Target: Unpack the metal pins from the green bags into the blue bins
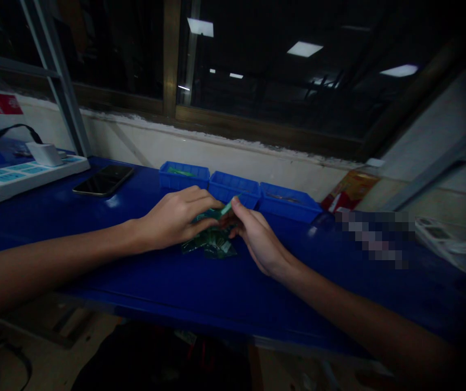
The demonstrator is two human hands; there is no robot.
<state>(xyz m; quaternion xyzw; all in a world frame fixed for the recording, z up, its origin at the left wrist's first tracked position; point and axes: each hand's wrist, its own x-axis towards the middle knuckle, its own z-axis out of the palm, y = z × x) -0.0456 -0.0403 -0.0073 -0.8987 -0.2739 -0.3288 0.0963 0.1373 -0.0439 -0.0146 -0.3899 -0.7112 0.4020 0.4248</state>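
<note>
My left hand (184, 217) is closed, with thumb and fingers round the edge of a thin green plastic packet (204, 215). Close beside it on the right, my right hand (253, 231) pinches a small light-green piece (226, 208) between thumb and fingers. Below both hands, clear greenish bags (216, 244) lie on the blue table (155, 282). The fingertips partly hide how the packet and the green piece meet.
Three blue bins (184, 176) line the back edge by the wall; the left one holds green items. A phone (104, 180) and a white power strip (29, 176) lie at the left. An orange-red package (353, 190) stands at the back right.
</note>
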